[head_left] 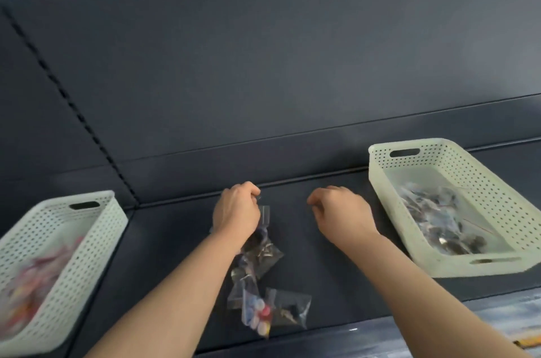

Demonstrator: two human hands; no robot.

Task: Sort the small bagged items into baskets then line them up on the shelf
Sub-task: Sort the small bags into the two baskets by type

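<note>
Several small clear bags (263,284) lie in a loose pile on the dark shelf (175,240) between my arms. One holds coloured round pieces (259,313); others hold dark metal parts. My left hand (235,211) pinches the top of a clear bag (265,215) at the far end of the pile. Fingers loosely curled, my right hand (339,211) hovers over the shelf and holds nothing. A pale basket (377,182) at the right holds bags of dark parts. A matching left basket (114,226) holds bags of colourful items.
The shelf's dark back panel (263,65) rises behind the baskets, with a slotted upright (67,100) at the left. The shelf's front edge (351,328) runs below the pile.
</note>
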